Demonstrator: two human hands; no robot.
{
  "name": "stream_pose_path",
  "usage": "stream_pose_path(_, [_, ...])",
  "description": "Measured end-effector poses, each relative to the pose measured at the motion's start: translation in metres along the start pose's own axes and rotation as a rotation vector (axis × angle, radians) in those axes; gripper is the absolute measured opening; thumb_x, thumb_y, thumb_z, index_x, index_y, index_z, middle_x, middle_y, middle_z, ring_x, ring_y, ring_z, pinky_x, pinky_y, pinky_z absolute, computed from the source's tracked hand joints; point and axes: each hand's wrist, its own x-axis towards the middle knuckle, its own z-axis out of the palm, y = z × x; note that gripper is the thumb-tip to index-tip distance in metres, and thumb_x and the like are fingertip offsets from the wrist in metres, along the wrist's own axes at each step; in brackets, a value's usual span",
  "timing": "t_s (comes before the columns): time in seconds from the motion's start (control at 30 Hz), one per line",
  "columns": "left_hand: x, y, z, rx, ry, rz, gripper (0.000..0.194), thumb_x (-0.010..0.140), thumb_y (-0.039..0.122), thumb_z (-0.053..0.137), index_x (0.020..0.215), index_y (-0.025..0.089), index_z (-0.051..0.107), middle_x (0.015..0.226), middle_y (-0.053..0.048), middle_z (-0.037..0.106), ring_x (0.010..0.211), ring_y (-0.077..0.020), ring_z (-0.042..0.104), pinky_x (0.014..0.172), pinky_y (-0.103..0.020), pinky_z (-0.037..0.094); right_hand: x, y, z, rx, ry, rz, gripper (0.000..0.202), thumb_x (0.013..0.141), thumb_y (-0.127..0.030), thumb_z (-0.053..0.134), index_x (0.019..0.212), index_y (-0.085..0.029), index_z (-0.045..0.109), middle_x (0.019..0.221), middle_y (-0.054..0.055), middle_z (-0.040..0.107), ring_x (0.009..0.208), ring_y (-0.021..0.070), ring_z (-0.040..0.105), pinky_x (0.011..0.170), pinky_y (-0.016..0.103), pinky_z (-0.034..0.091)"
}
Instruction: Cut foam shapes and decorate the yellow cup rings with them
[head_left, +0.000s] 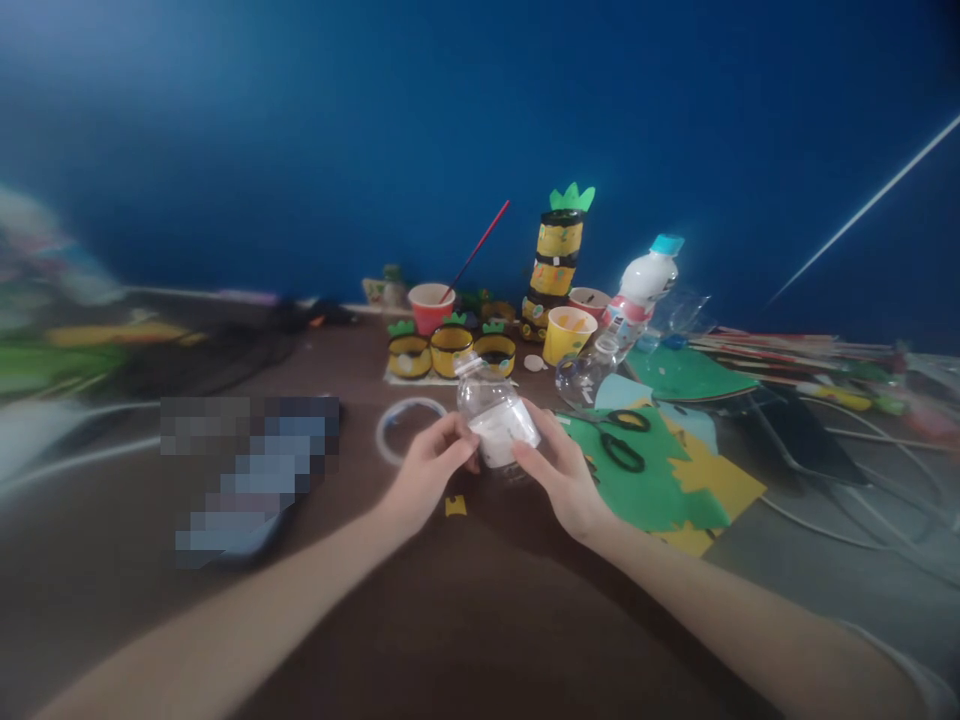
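Between my two hands is a small clear plastic bottle [491, 405] with a white label, tilted with its neck up and to the left. My left hand [439, 450] grips its left side, thumb against the label. On the other side my right hand [559, 470] holds it, with the thumb on the lower label edge. A clear ring [386, 435], perhaps a tape roll, lies just behind my left hand. Below the bottle lies a small yellow paper piece [455, 506]. Dark-handled scissors [622, 452] rest on green paper [637, 490] right of my right hand.
Behind stand yellow rings with green crowns [451, 352], a stacked yellow-and-black tower [559, 260], a red cup [431, 310] with a stick, a yellow cup [568, 335] and a white bottle [637, 290]. A pixelated phone-like object [270, 480] lies left. Sticks [780, 345] and cables are at right.
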Motion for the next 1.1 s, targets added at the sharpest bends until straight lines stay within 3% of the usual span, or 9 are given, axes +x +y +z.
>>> stream_pose_path(0.47, [0.0017, -0.0028, -0.0012, 0.036, 0.033, -0.011, 0.027, 0.077, 0.032, 0.054, 0.058, 0.016, 0.043, 0.054, 0.004, 0.05, 0.056, -0.0085, 0.046, 0.057, -0.022, 0.035, -0.0006, -0.0022, -0.0009, -0.059, -0.034, -0.04, 0.049, 0.082, -0.038, 0.05, 0.128, -0.026, 0.039, 0.095, 0.004, 0.046, 0.09, 0.0187, 0.048, 0.084, 0.037, 0.041])
stream_pose_path(0.87, [0.0019, -0.0036, -0.0027, 0.081, 0.03, 0.009, 0.02, 0.076, 0.025, 0.052, 0.06, 0.016, 0.043, 0.055, 0.004, 0.05, 0.056, -0.0084, 0.045, 0.057, -0.021, 0.035, -0.0009, -0.0037, -0.0008, -0.088, -0.034, -0.109, 0.051, 0.08, -0.032, 0.054, 0.129, -0.027, 0.039, 0.093, 0.003, 0.044, 0.087, 0.0172, 0.047, 0.081, 0.034, 0.043])
stream_pose_path(1.1, [0.0026, -0.0058, -0.0017, 0.032, 0.062, -0.003, 0.013, 0.069, 0.011, 0.046, 0.057, 0.016, 0.044, 0.054, 0.004, 0.049, 0.055, -0.0087, 0.044, 0.055, -0.022, 0.035, -0.0019, -0.0044, -0.0007, -0.112, -0.042, -0.136, 0.056, 0.079, -0.032, 0.055, 0.131, -0.029, 0.035, 0.097, 0.003, 0.044, 0.092, 0.0179, 0.047, 0.085, 0.035, 0.041])
